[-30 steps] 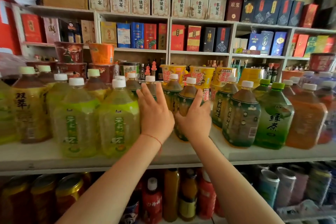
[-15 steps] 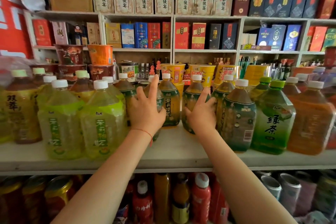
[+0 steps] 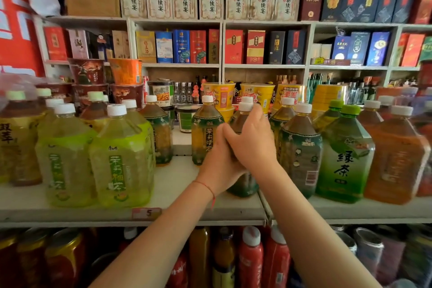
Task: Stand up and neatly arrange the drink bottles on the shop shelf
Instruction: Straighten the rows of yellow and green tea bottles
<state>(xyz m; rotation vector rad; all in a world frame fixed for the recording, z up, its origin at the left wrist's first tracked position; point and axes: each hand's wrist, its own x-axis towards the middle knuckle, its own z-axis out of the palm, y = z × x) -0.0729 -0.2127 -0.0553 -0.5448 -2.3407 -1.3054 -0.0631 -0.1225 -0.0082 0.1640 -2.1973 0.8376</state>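
Nearest, along the shelf (image 3: 177,184) front, both hands are closed on one dark tea bottle (image 3: 243,184): the left hand (image 3: 218,166) wraps its lower body and the right hand (image 3: 253,145) covers its shoulder just under the white cap. That bottle stands at the shelf's front edge, right where two boards meet, and the seam could, I judge, catch its base and tip it if it is slid rather than lifted. Just right of the held bottle a dark-labelled big bottle (image 3: 300,154) stands very close, so a sideways push may knock it into the green tea bottle (image 3: 343,156) beyond. Left of the held bottle, across a bare gap, the pale yellow bottles (image 3: 121,159) stand crowded. The bottles look like thin clear plastic, square-shouldered, with glossy shrink labels and ribbed caps; such walls likely give under a tight squeeze and slip when smooth. Just behind the held bottle a slimmer bottle (image 3: 205,133) stands upright. Farther back sit paper noodle cups (image 3: 257,96), then cardboard boxes (image 3: 182,47).
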